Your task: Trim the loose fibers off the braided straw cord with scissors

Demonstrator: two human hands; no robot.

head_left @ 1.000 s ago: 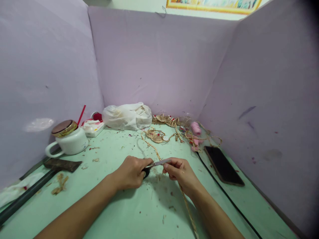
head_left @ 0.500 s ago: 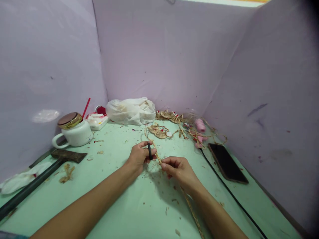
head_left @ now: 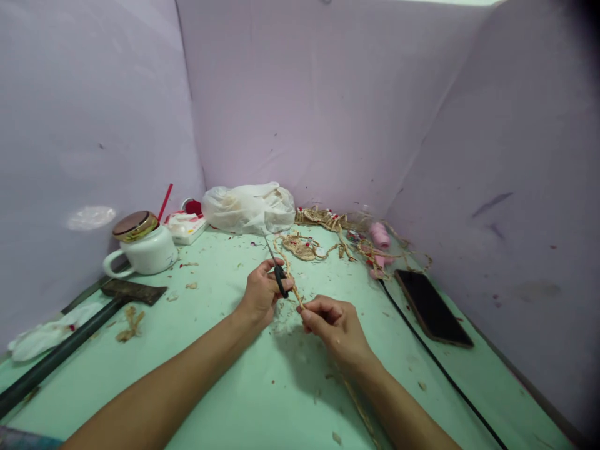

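Over the middle of the green table my left hand is closed on a pair of black-handled scissors, whose blades point away toward the plastic bag. A straw-coloured braided cord runs beside the scissors and down to my right hand. Thumb and forefinger of the right hand pinch the cord just below the left hand. From there the cord trails under the right forearm to the table's near edge. Just beyond the hands lies a flat woven straw piece with small beads.
A white mug with a gold-rimmed lid and a hammer are at left. A white plastic bag stands at the back. To the right are pink thread spools, a phone and a black cable. Straw scraps litter the table.
The scissors have turned in my left hand, so more of their handle and blades shows. Both hands stay close together on the cord. The view has shifted slightly.
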